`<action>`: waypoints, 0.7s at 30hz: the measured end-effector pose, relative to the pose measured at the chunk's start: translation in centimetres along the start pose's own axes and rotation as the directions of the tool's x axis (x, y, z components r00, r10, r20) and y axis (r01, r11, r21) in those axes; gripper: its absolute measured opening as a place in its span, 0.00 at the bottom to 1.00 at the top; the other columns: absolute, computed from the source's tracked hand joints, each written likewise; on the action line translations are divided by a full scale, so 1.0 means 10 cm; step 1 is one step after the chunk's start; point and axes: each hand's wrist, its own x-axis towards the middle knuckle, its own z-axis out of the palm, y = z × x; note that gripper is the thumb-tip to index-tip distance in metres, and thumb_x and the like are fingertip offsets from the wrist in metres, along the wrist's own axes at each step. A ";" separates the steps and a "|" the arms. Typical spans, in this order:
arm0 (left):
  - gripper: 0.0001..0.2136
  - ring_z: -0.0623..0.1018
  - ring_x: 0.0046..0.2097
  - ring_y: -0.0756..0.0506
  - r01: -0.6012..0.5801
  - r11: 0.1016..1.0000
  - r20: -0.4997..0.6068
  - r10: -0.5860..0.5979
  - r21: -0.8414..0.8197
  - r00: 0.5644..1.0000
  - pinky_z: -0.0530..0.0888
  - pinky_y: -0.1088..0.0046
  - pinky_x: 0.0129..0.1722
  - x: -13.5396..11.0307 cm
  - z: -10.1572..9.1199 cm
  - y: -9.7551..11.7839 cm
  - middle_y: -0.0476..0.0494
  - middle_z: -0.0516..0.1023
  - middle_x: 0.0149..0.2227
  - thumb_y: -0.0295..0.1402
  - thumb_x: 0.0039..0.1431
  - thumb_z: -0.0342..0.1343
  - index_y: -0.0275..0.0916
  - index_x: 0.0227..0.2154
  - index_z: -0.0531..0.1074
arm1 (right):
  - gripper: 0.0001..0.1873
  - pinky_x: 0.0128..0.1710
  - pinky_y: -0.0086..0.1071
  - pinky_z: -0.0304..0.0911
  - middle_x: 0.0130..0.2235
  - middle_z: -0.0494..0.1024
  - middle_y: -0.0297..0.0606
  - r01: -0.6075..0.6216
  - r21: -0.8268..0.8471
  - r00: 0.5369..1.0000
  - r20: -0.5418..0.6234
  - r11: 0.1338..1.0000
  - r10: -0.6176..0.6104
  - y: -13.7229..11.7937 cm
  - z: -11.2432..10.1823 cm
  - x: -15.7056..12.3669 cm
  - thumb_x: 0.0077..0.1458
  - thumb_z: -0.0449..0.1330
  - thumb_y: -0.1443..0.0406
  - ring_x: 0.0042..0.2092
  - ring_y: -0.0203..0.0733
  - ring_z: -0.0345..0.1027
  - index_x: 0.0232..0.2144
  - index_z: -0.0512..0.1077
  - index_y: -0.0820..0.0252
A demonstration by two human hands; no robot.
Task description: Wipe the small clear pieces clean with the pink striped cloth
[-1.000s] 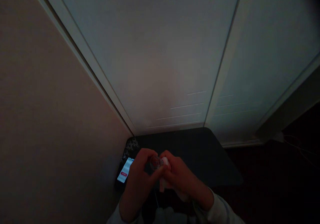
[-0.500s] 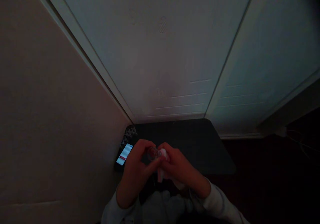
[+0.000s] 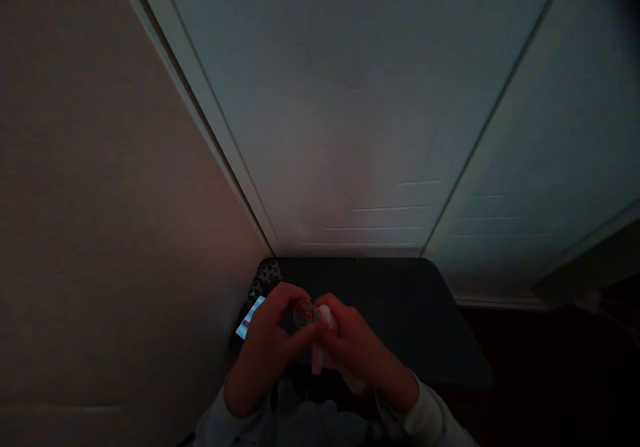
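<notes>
Both hands are close together over the near edge of a dark table [image 3: 400,320]. My left hand [image 3: 273,337] has its thumb and fingers curled round a small clear round piece [image 3: 304,314], which looks like transparent plastic or glass. My right hand [image 3: 353,337] is closed on a soft-looking white and pinkish thing [image 3: 327,317] that touches the clear piece. A pale pink strip [image 3: 317,359] hangs below the fingers. In this dim light I cannot tell exactly what the white and pink thing is, and my fingers cover much of it.
A phone [image 3: 250,317] with a lit screen lies at the table's left edge, partly behind my left hand. Behind it is a dark patterned item [image 3: 270,272]. A brown wall [image 3: 125,234] rises on the left and pale panels [image 3: 350,134] stand behind the table.
The view has tilted and shifted, so the table sits lower and farther right. My hands stay together on the same things, and my left hand now covers more of the phone.
</notes>
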 end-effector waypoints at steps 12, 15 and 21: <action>0.12 0.62 0.28 0.52 0.067 0.865 0.266 0.079 -0.498 0.961 0.60 0.77 0.27 0.94 -0.63 -0.57 0.56 0.63 0.23 0.29 0.38 0.63 0.38 0.25 0.65 | 0.08 0.24 0.26 0.53 0.24 0.65 0.29 0.038 0.035 0.948 -0.316 0.999 -0.025 -0.16 0.64 0.87 0.57 0.51 0.60 0.25 0.33 0.56 0.30 0.64 0.59; 0.13 0.60 0.27 0.52 0.053 0.822 0.339 0.174 -0.567 0.925 0.59 0.77 0.27 1.26 -0.77 -0.66 0.56 0.62 0.24 0.29 0.35 0.64 0.38 0.25 0.64 | 0.11 0.26 0.26 0.54 0.26 0.67 0.31 0.085 0.082 0.899 -0.436 0.993 -0.041 -0.20 0.79 1.15 0.57 0.51 0.58 0.27 0.34 0.57 0.33 0.65 0.60; 0.14 0.61 0.27 0.52 0.051 0.850 0.458 0.231 -0.524 0.858 0.59 0.77 0.27 1.44 -1.15 -0.84 0.57 0.62 0.24 0.31 0.36 0.64 0.39 0.26 0.64 | 0.12 0.24 0.26 0.55 0.26 0.67 0.31 0.084 0.198 0.876 -0.482 0.977 0.023 -0.36 1.09 1.46 0.52 0.55 0.57 0.26 0.34 0.58 0.34 0.66 0.60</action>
